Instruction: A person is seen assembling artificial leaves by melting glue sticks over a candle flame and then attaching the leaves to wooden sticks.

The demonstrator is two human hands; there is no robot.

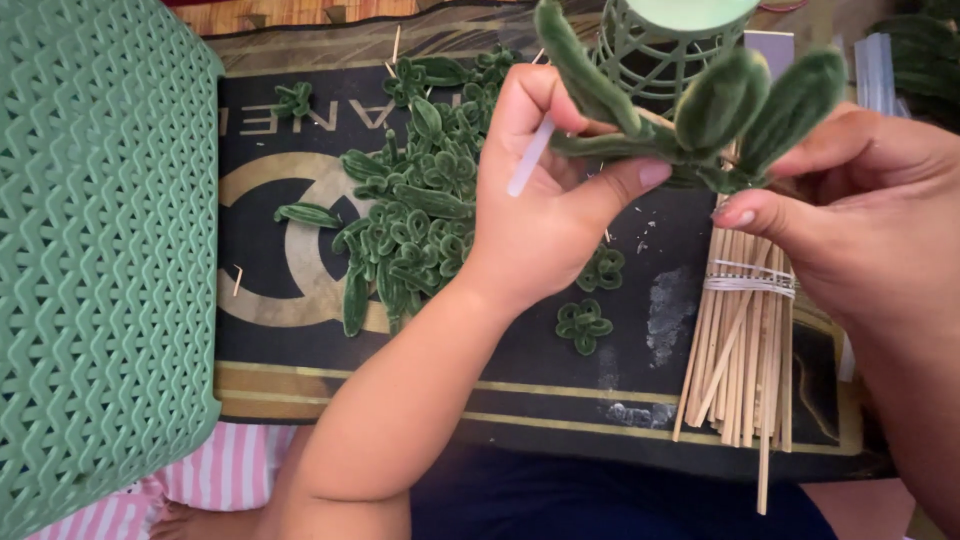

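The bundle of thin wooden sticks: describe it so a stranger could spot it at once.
Start at the dark board with gold trim across the person's lap. On its right end, just below the right hand, lies the bundle of thin wooden sticks. Unlike the fuzzy green leaf shapes heaped at the board's middle, it is pale, straight and tied near the top with white thread.

No packages, labels, signs or screens.
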